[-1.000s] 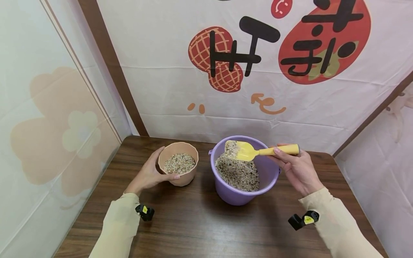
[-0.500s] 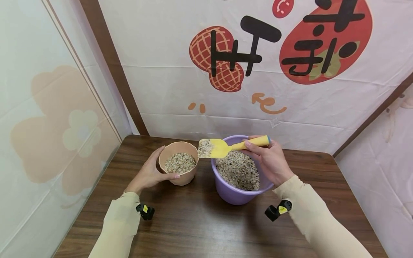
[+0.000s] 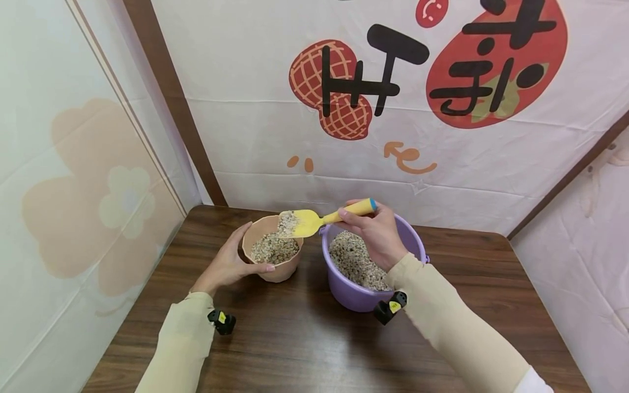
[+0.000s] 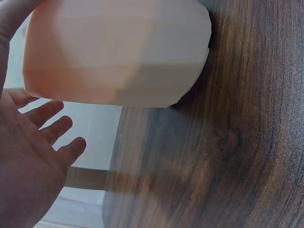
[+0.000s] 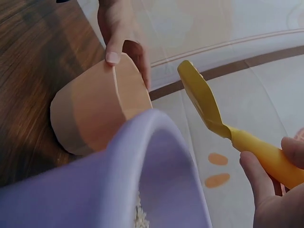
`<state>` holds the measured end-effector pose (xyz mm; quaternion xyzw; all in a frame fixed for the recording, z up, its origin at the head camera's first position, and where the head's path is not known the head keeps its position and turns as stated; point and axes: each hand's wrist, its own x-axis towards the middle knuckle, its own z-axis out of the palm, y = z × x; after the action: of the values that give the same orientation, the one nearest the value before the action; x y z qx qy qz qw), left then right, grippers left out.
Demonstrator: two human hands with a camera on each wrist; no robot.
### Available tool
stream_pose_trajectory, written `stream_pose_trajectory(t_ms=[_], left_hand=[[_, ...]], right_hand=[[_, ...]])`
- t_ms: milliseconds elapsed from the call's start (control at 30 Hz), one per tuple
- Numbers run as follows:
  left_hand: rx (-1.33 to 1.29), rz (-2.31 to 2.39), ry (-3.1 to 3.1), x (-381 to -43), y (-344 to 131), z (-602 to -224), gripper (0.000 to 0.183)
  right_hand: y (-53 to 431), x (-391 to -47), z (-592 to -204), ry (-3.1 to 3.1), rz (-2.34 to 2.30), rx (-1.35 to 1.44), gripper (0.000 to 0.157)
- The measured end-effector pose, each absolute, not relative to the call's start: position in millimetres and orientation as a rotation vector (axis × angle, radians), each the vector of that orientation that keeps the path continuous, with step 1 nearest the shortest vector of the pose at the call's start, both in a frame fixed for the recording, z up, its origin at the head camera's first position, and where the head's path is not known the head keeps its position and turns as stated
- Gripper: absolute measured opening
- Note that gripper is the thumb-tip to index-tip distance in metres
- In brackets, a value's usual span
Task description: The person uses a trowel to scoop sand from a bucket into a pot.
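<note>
My left hand (image 3: 228,266) holds a peach faceted flowerpot (image 3: 281,272) by its left side, thumb at the near rim and fingers at the far side. Speckled grit (image 3: 269,250) lies inside the pot. My right hand (image 3: 377,236) grips the yellow handle of a small hand shovel (image 3: 308,222), raised over the gap between the pot and a purple bucket (image 3: 350,293). Its blade overlaps the pot's right rim in the head view and carries pale grit at the tip. In the right wrist view, the shovel blade (image 5: 205,100) stands above the bucket rim (image 5: 127,151) and pot (image 5: 90,107).
The bucket holds a heap of the same grit (image 3: 354,262) and stands right of the pot on a dark wood table (image 3: 295,349). A printed cloth wall (image 3: 255,136) rises directly behind the table, with another cloth (image 3: 73,273) along the left.
My right hand has carried the loaded shovel leftward from above the bucket to the pot's rim, its handle end tilting up. My left hand and the pot have stayed in place.
</note>
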<state>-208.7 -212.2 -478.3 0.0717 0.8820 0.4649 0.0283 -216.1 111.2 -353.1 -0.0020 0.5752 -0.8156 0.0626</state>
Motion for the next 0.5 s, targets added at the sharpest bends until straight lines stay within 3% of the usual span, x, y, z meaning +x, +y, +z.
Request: stream_pose_trajectory(t_ms=[500], left_hand=[[0.211,1.436,2.722,-209,-212,-479,0.128]], right_hand=[[68,-235,-364,1.918,-2.441,-0.003,0.028]])
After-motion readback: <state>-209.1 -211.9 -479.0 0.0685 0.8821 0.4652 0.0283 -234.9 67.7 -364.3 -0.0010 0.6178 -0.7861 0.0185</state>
